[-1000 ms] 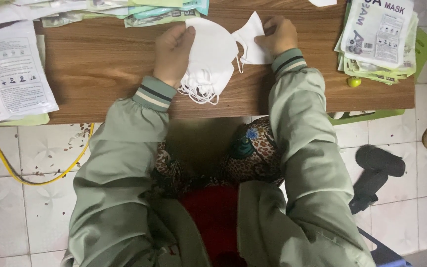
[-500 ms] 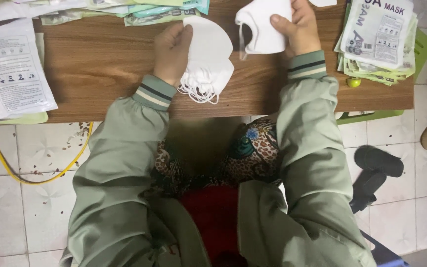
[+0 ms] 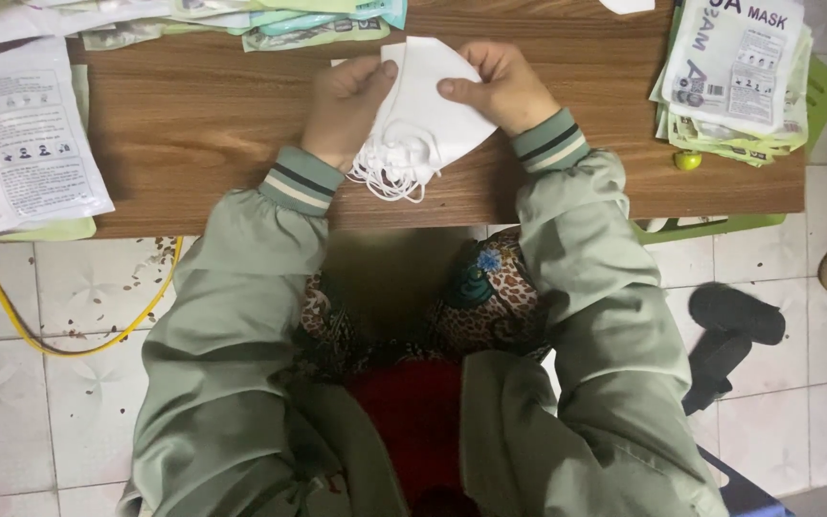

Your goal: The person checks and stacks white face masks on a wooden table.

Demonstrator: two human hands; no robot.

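A stack of folded white face masks [image 3: 421, 120] with loose ear loops lies on the wooden table [image 3: 203, 134] in front of me. My left hand [image 3: 345, 101] grips the stack's left side, thumb on top. My right hand [image 3: 502, 86] pinches the top mask at its right edge and presses it onto the stack. Both hands touch the masks; the ear loops hang out toward the table's near edge.
A pile of flat mask packets [image 3: 734, 72] sits at the table's right end, with a small yellow-green object [image 3: 688, 160] beside it. More packets [image 3: 16, 144] lie at the left and along the far edge [image 3: 270, 19]. A yellow cable [image 3: 78, 340] and dark slippers [image 3: 725, 335] lie on the tiled floor.
My right hand lifted a single white mask up from the right, then brought it left and down onto the stack held by my left hand.
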